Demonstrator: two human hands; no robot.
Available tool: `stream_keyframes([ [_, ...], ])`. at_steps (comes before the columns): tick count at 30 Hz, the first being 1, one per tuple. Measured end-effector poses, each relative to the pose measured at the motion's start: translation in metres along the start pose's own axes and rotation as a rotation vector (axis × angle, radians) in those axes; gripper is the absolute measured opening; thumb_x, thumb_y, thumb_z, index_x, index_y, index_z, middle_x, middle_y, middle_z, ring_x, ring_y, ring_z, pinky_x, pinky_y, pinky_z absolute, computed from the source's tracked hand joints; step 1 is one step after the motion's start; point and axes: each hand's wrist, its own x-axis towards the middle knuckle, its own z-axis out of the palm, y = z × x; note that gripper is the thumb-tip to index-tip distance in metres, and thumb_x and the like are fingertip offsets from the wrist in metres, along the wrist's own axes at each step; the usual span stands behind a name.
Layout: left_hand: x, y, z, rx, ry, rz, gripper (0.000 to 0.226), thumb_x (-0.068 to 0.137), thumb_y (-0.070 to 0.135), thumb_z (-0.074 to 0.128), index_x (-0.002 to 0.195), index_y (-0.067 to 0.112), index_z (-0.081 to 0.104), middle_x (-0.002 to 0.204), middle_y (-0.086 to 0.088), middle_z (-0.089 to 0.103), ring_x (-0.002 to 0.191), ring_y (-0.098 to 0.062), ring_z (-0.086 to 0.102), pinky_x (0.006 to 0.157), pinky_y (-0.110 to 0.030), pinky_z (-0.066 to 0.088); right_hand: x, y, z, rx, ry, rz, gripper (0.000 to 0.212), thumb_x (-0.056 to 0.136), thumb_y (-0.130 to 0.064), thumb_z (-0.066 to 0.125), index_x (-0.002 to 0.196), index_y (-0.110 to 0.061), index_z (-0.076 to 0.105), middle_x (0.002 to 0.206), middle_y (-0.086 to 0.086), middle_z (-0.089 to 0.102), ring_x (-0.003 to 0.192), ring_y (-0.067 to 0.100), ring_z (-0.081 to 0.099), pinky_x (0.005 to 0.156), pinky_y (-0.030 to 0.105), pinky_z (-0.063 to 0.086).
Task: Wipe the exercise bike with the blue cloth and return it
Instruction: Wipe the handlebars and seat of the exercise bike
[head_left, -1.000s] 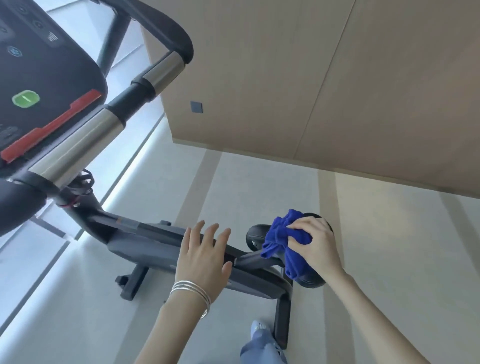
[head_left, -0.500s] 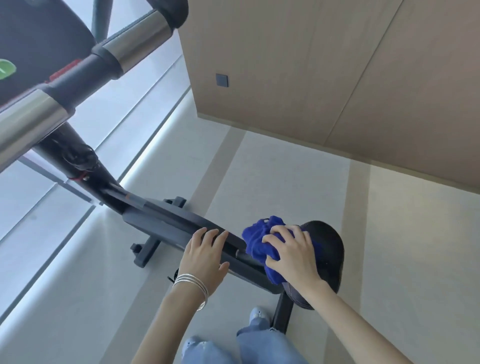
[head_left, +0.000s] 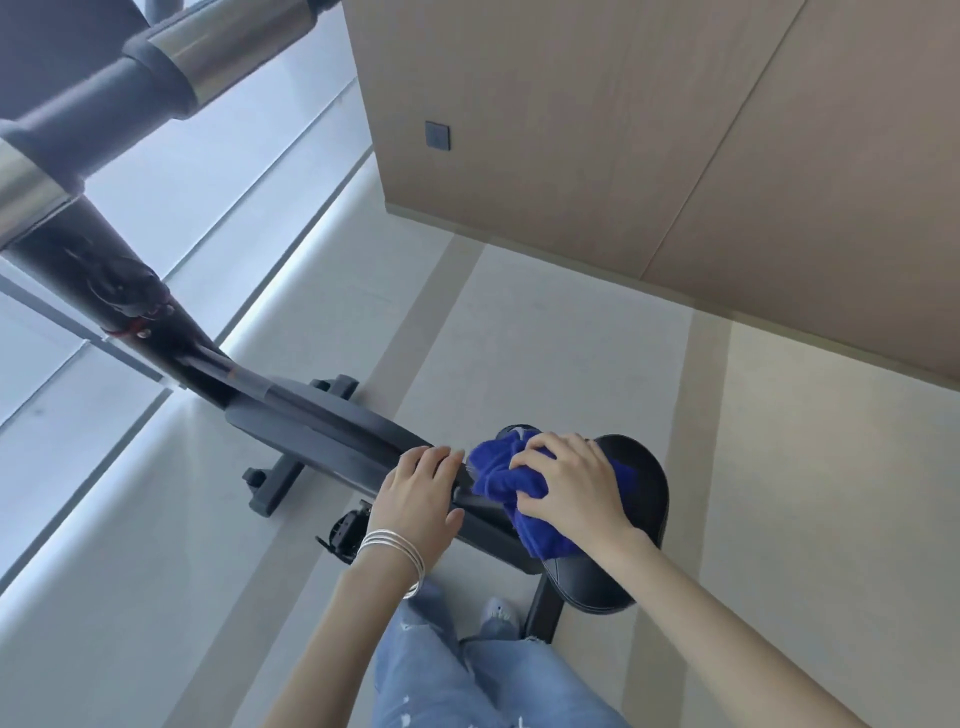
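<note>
Moved since a second ago: left hand (head_left: 421, 493), from hovering down onto the bike frame (head_left: 332, 436), fingers bent over its far edge. Right hand (head_left: 571, 488), grip: fingers curled over the bunched blue cloth (head_left: 496, 475), pressed beneath the palm onto the saddle (head_left: 641, 483). Risk, as judged: the loose cloth tail trailing below the grip may snag or pull free if pressure eases mid-stroke.

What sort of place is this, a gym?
Likely a gym or home fitness room: an exercise bike with saddle and handlebar stands on a pale floor beside a wood-panelled wall.
</note>
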Motion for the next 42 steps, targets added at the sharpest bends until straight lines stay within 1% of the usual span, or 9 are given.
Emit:
stream_keyframes([
  [3,0.012,0.003,0.004,0.007,0.007,0.054,0.066,0.088,0.037,0.055,0.144,0.026,0.023,0.149,0.007,0.031,0.137,-0.018,0.026,0.111,-0.032,0.028,-0.038,0.024,-0.007,0.008,0.135,0.061,0.031,0.055,-0.021,0.077,0.085,-0.025,0.070,0.093,-0.007,0.067,0.082,0.023,0.062,0.070,0.035,0.050],
  [7,0.026,0.011,0.011,0.014,-0.025,0.123,0.066,0.087,0.036,0.057,0.143,0.024,0.024,0.149,0.005,0.031,0.136,-0.019,0.028,0.111,-0.032,0.028,-0.082,0.055,-0.006,0.054,0.304,0.228,0.034,0.058,-0.015,0.081,0.089,-0.023,0.071,0.096,-0.005,0.066,0.082,0.024,0.060,0.069,0.031,0.052],
  [11,0.040,0.019,0.018,0.056,-0.047,0.164,0.072,0.086,0.037,0.060,0.145,0.021,0.022,0.150,0.004,0.029,0.137,-0.019,0.027,0.111,-0.032,0.027,-0.081,0.052,0.005,0.024,0.378,0.321,0.032,0.060,-0.014,0.083,0.090,-0.020,0.073,0.096,0.000,0.067,0.080,0.028,0.059,0.069,0.037,0.052],
  [17,0.057,0.032,0.021,0.106,-0.082,0.213,0.068,0.083,0.036,0.064,0.140,0.021,0.031,0.145,0.004,0.035,0.134,-0.018,0.032,0.108,-0.030,0.030,-0.037,0.066,-0.004,0.045,0.293,0.363,0.026,0.068,-0.032,0.077,0.092,-0.022,0.073,0.098,-0.003,0.066,0.086,0.027,0.057,0.072,0.037,0.047],
  [23,0.060,0.041,0.021,0.106,-0.125,0.168,0.058,0.083,0.029,0.065,0.133,0.020,0.039,0.135,0.003,0.044,0.124,-0.019,0.042,0.095,-0.031,0.044,-0.007,0.078,-0.015,0.147,0.132,0.610,0.034,0.077,-0.048,0.063,0.107,-0.032,0.066,0.112,-0.007,0.058,0.105,0.024,0.052,0.089,0.038,0.036],
  [26,0.058,0.041,0.021,0.099,-0.120,0.164,0.056,0.084,0.027,0.064,0.133,0.020,0.039,0.134,0.002,0.045,0.123,-0.019,0.042,0.094,-0.032,0.046,-0.029,0.067,-0.010,0.036,0.093,0.566,0.047,0.077,-0.059,0.057,0.118,-0.038,0.056,0.124,-0.010,0.050,0.114,0.024,0.046,0.094,0.044,0.031],
  [30,0.056,0.039,0.026,0.080,-0.088,0.168,0.055,0.085,0.025,0.061,0.135,0.021,0.037,0.136,0.004,0.043,0.124,-0.017,0.041,0.095,-0.030,0.045,-0.083,0.045,0.010,-0.014,0.150,0.472,0.062,0.069,-0.067,0.056,0.125,-0.040,0.049,0.136,-0.004,0.045,0.123,0.031,0.041,0.092,0.052,0.042],
  [36,0.057,0.039,0.029,0.025,-0.073,0.137,0.054,0.085,0.024,0.063,0.134,0.022,0.040,0.135,0.005,0.044,0.125,-0.017,0.040,0.094,-0.030,0.046,-0.065,0.050,0.012,-0.132,0.256,0.418,0.047,0.064,-0.047,0.072,0.106,-0.028,0.065,0.118,0.001,0.061,0.101,0.037,0.054,0.072,0.048,0.048],
  [42,0.057,0.037,0.030,-0.004,-0.064,0.116,0.053,0.082,0.023,0.067,0.130,0.024,0.044,0.131,0.007,0.047,0.123,-0.016,0.041,0.090,-0.033,0.049,-0.053,0.058,0.010,-0.142,0.242,0.412,0.041,0.070,-0.050,0.064,0.104,-0.028,0.064,0.114,-0.001,0.061,0.095,0.032,0.052,0.073,0.043,0.045],
])
